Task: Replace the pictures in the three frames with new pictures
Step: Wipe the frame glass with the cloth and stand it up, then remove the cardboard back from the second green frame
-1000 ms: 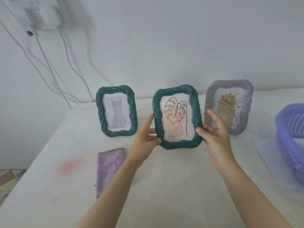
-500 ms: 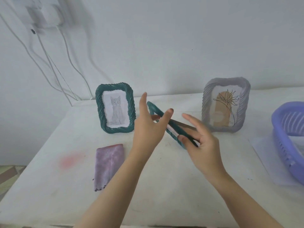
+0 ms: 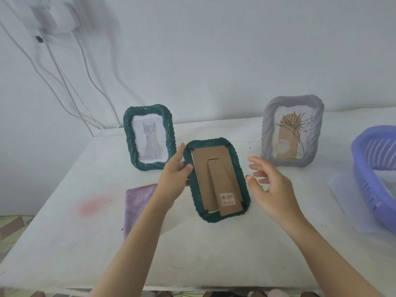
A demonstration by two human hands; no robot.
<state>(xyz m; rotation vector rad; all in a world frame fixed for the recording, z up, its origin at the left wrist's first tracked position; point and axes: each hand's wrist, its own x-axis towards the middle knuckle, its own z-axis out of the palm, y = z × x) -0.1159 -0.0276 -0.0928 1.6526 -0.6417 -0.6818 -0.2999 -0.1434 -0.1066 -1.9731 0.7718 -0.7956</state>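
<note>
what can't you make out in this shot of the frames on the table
- Picture in the face-down green frame, head view: hidden, only its cardboard back shows.
- Label on that back: print too small to read.
- Purple basket: cut off by the right edge, contents not visible.
- Purple cloth: partly covered by the left hand and forearm.
- Wall plug: blurred.

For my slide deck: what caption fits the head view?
Left hand steadies a face-down green frame; right hand hovers open beside it.

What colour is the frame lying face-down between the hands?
Dark green frame, brown cardboard backing; clearest in the head view.
</note>
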